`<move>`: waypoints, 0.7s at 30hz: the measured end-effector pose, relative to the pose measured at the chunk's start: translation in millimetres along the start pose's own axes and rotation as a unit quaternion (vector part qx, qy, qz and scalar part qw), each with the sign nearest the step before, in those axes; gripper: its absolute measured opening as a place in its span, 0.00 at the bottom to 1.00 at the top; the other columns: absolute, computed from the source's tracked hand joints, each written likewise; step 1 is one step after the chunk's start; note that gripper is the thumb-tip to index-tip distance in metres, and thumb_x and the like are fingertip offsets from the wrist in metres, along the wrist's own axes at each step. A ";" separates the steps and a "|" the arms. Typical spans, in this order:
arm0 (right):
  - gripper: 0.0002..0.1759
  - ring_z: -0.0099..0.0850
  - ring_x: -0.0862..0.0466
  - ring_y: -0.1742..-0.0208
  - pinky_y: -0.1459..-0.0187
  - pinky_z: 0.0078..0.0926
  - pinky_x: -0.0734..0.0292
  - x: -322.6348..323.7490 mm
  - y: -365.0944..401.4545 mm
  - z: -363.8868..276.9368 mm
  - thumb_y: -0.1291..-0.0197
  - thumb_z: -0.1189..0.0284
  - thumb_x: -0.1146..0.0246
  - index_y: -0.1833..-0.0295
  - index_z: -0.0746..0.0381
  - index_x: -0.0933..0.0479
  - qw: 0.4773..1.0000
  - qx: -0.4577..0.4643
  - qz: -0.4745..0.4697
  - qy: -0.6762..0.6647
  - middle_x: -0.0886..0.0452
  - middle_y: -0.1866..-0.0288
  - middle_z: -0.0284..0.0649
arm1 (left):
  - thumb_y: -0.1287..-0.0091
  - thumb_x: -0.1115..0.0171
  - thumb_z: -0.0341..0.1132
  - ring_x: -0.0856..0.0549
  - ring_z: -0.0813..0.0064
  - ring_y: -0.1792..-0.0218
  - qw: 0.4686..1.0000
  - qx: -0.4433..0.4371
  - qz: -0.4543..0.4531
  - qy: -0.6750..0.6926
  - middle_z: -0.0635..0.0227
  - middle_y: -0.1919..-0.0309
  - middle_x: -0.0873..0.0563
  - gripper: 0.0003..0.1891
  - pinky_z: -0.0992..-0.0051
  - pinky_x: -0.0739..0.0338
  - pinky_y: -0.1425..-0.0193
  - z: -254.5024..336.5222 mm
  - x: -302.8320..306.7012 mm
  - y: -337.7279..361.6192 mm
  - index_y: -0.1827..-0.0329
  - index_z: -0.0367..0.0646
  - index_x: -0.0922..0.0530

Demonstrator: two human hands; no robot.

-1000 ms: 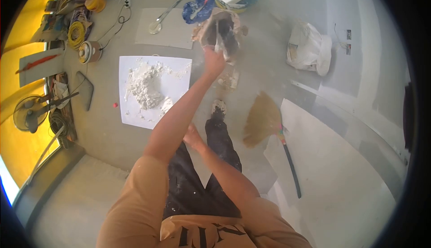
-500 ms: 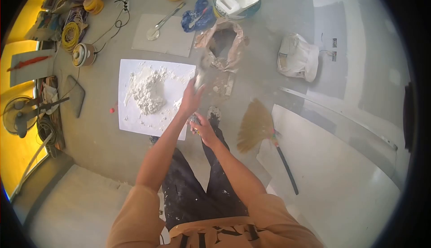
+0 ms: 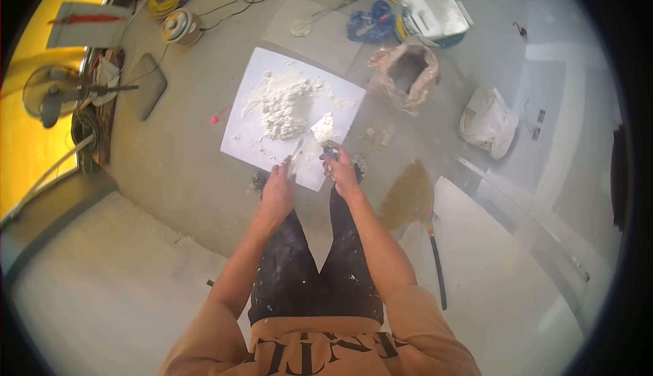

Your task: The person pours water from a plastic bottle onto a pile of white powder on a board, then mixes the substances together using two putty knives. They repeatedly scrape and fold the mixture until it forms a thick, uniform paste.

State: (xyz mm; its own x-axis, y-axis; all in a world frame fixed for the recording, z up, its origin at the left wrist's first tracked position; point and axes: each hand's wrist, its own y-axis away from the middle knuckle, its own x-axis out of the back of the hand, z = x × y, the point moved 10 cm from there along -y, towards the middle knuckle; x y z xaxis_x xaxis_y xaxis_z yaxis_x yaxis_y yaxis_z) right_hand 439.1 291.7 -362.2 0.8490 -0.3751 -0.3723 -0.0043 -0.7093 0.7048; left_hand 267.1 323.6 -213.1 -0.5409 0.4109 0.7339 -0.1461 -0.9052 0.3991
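My right hand (image 3: 342, 172) is closed around the handle of a trowel (image 3: 323, 129), whose blade carries a heap of white compound over the right part of a white board (image 3: 243, 131). My left hand (image 3: 277, 189) grips a thin-bladed tool (image 3: 296, 150) seen nearly edge-on, its blade pointing up over the board's near side. A lumpy pile of white compound (image 3: 282, 110) covers the middle of the board, with crumbs scattered around it. Both hands are at the board's near edge, a short way apart.
An opened paper sack (image 3: 381, 70) stands beyond the board to the right. A white bag (image 3: 488, 121) and a broom (image 3: 408, 195) are farther right. Behind lie a blue plastic bag (image 3: 371, 22) and a tub with a white jug (image 3: 435, 15). A fan (image 3: 54, 97) stands left.
My left hand has moved left and back from the board's right edge to its near edge. The right hand's trowel now points over the board, loaded with compound. The whole view has shifted.
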 end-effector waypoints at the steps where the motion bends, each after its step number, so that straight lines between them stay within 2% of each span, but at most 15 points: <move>1: 0.19 0.19 0.23 0.68 0.73 0.19 0.29 -9.6 1.8 -1.5 0.23 0.70 0.39 0.31 0.60 0.28 1.000 -0.021 0.013 -0.012 0.19 0.62 0.34 | 0.24 0.42 0.31 0.17 0.35 0.43 1.000 0.005 -0.014 0.000 0.38 0.39 0.22 0.28 0.48 0.20 0.41 -5.7 -7.2 2.1 0.21 0.41 0.32; 2: 0.18 0.18 0.24 0.70 0.74 0.18 0.31 -19.7 4.1 -1.5 0.20 0.67 0.41 0.31 0.60 0.27 0.998 -0.042 0.027 -0.023 0.21 0.63 0.33 | 0.24 0.42 0.32 0.17 0.35 0.43 1.000 0.009 -0.029 0.001 0.38 0.39 0.22 0.28 0.48 0.20 0.41 -11.3 -15.4 3.3 0.21 0.41 0.31; 3: 0.18 0.17 0.27 0.74 0.77 0.17 0.34 -29.6 1.5 0.3 0.17 0.63 0.46 0.32 0.60 0.26 0.999 -0.019 0.028 -0.012 0.22 0.65 0.32 | 0.24 0.43 0.32 0.15 0.36 0.48 1.000 -0.007 -0.021 -0.002 0.39 0.42 0.21 0.27 0.48 0.18 0.46 -17.2 -23.5 3.4 0.22 0.40 0.30; 4: 0.18 0.17 0.27 0.74 0.77 0.17 0.34 -39.0 1.8 2.8 0.17 0.63 0.46 0.32 0.60 0.26 1.000 -0.021 0.021 0.000 0.22 0.65 0.32 | 0.24 0.43 0.32 0.15 0.36 0.48 1.000 0.001 -0.013 0.007 0.39 0.42 0.21 0.27 0.48 0.18 0.46 -18.5 -20.8 3.4 0.22 0.40 0.30; 7: 0.17 0.18 0.24 0.68 0.74 0.17 0.33 -57.0 5.4 4.9 0.18 0.62 0.46 0.33 0.57 0.25 0.998 -0.011 0.022 0.059 0.21 0.62 0.30 | 0.25 0.43 0.30 0.13 0.39 0.57 0.998 -0.019 -0.009 0.056 0.43 0.48 0.21 0.26 0.48 0.18 0.53 -19.5 -20.9 4.0 0.24 0.34 0.29; 9: 0.18 0.16 0.29 0.78 0.81 0.16 0.38 -65.1 9.5 6.3 0.18 0.64 0.44 0.31 0.61 0.26 0.997 0.001 0.038 0.067 0.25 0.71 0.30 | 0.25 0.43 0.30 0.13 0.39 0.57 0.998 -0.001 -0.005 0.069 0.43 0.48 0.21 0.26 0.48 0.18 0.52 -31.0 -22.3 2.7 0.25 0.34 0.29; 14: 0.19 0.16 0.28 0.77 0.82 0.16 0.40 -73.9 36.2 20.9 0.20 0.66 0.42 0.31 0.62 0.25 0.992 -0.017 0.046 0.117 0.23 0.69 0.30 | 0.25 0.44 0.29 0.13 0.38 0.57 0.995 0.010 0.028 0.095 0.43 0.48 0.21 0.25 0.48 0.18 0.52 -63.5 -16.2 -9.8 0.25 0.34 0.28; 16: 0.18 0.15 0.28 0.77 0.82 0.15 0.41 -69.5 55.6 19.8 0.20 0.66 0.41 0.31 0.61 0.25 0.991 -0.025 0.036 0.125 0.22 0.69 0.30 | 0.25 0.43 0.29 0.15 0.38 0.53 0.995 0.046 0.018 0.085 0.42 0.47 0.20 0.25 0.49 0.18 0.49 -81.2 -9.1 -12.4 0.26 0.36 0.28; 18: 0.16 0.18 0.26 0.74 0.78 0.21 0.33 -62.1 77.6 16.1 0.20 0.66 0.41 0.34 0.61 0.21 0.977 -0.057 0.024 0.203 0.21 0.68 0.32 | 0.25 0.43 0.29 0.15 0.39 0.53 0.996 0.051 0.015 0.076 0.42 0.47 0.21 0.25 0.49 0.18 0.49 -93.6 -0.1 -11.4 0.26 0.37 0.28; 19: 0.16 0.18 0.26 0.74 0.78 0.21 0.33 -50.4 82.2 11.8 0.20 0.66 0.41 0.34 0.61 0.21 0.976 -0.056 0.023 0.207 0.21 0.68 0.32 | 0.25 0.42 0.30 0.14 0.39 0.52 0.996 0.054 0.008 0.065 0.43 0.46 0.21 0.25 0.49 0.18 0.49 -99.0 2.8 -9.7 0.26 0.39 0.28; 20: 0.16 0.24 0.22 0.72 0.73 0.27 0.27 -36.4 84.3 -13.3 0.21 0.67 0.41 0.36 0.61 0.19 0.933 0.023 0.055 0.354 0.20 0.68 0.36 | 0.25 0.42 0.30 0.14 0.39 0.52 0.996 0.055 0.011 0.068 0.43 0.46 0.21 0.25 0.49 0.18 0.49 -103.3 6.9 -7.0 0.26 0.39 0.28; 21: 0.15 0.30 0.18 0.70 0.67 0.34 0.22 -31.8 86.1 -37.3 0.22 0.67 0.40 0.38 0.61 0.18 0.861 0.102 0.084 0.490 0.18 0.68 0.39 | 0.25 0.43 0.30 0.14 0.40 0.52 0.998 0.043 0.013 0.048 0.44 0.46 0.21 0.25 0.49 0.17 0.49 -103.8 13.1 -2.9 0.26 0.40 0.28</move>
State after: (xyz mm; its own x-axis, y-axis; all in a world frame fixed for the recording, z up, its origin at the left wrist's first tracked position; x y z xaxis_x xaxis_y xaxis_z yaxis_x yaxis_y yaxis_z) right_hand 431.4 264.8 -267.1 0.8649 0.1306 0.4846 -0.1792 -0.8215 0.5413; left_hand 174.4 320.4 -261.7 -0.6214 0.3713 0.6899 -0.0617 -0.9010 0.4293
